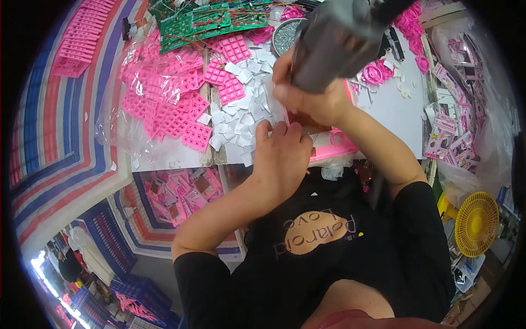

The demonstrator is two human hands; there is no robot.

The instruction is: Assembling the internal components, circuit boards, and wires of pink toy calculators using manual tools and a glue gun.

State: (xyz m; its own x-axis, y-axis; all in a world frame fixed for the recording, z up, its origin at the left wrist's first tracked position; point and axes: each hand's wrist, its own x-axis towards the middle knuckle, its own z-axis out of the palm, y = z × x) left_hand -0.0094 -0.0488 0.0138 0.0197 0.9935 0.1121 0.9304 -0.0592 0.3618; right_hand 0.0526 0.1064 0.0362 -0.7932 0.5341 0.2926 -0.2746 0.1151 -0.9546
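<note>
My right hand [323,104] is wrapped round a dark grey, cylinder-shaped power screwdriver [331,52], held upright over the near edge of the table. The tool looks blurred, and its tip is hidden behind my hand. Beneath it lies a pink plastic case [335,150], partly covered by both hands. My left hand [280,156] has its fingers bent over the left side of the case, gripping it. Small white square pieces [241,118] lie loose just left of that hand. Pink keypads [231,90] with raised square keys sit beyond them.
A clear bag of pink keypads [164,98] spreads over the left. Green circuit boards [213,24] with wires are piled at the back, near a round tub of screws [286,37]. Pink rings [375,72] lie at right. A yellow fan [476,223] stands lower right.
</note>
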